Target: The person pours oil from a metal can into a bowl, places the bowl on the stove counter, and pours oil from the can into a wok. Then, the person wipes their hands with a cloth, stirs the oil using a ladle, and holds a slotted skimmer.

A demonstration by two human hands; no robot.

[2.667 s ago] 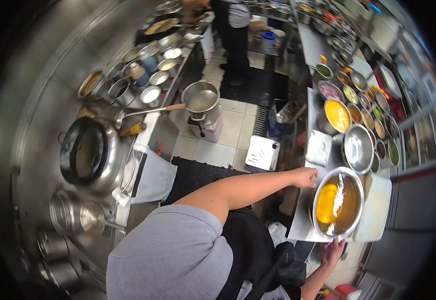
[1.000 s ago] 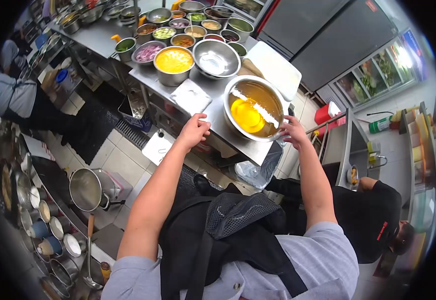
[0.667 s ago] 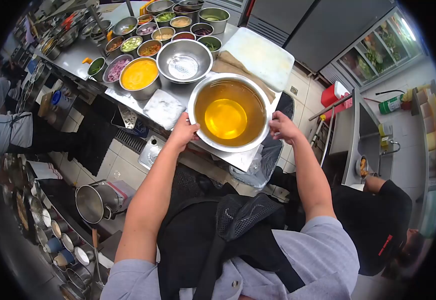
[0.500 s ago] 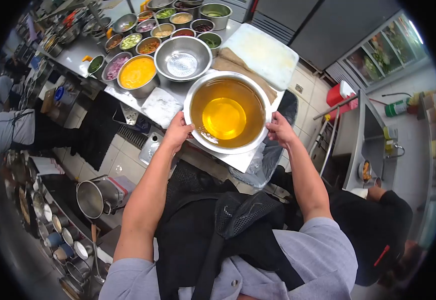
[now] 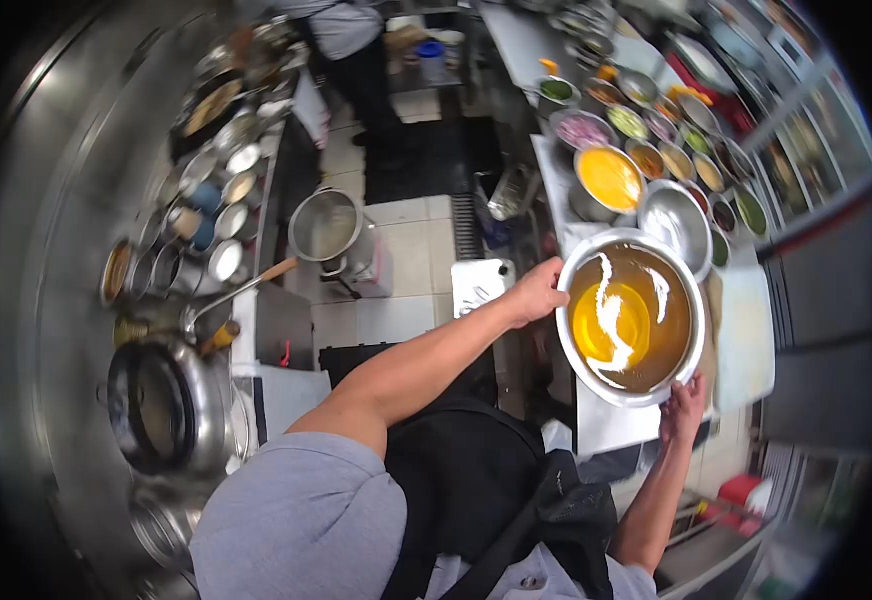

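A wide steel bowl (image 5: 628,399) holds clear golden liquid (image 5: 588,318), with bright reflections across its surface. My left hand (image 5: 536,293) is closed on the rim at the left. At the lower right, my right hand (image 5: 684,408) grips the same rim, its fingers partly under the bowl. The bowl is over the steel counter's near end; whether its base touches anything is hidden. Just behind it sits a second steel bowl (image 5: 674,228), shiny inside. A pot (image 5: 590,207) of thick yellow-orange liquid stands to the left of that one.
Several small containers of chopped ingredients (image 5: 628,122) line the counter, and a white cutting board (image 5: 746,340) lies at right. On the left are a tall pot (image 5: 358,250), a ladle (image 5: 246,290) and a large lidded pot (image 5: 211,400). Another person (image 5: 351,60) stands farther back.
My view has swung left, bringing the left-hand pots and ladle closer in view. Both hands keep hold of the bowl, and streaky reflections now cross its liquid.
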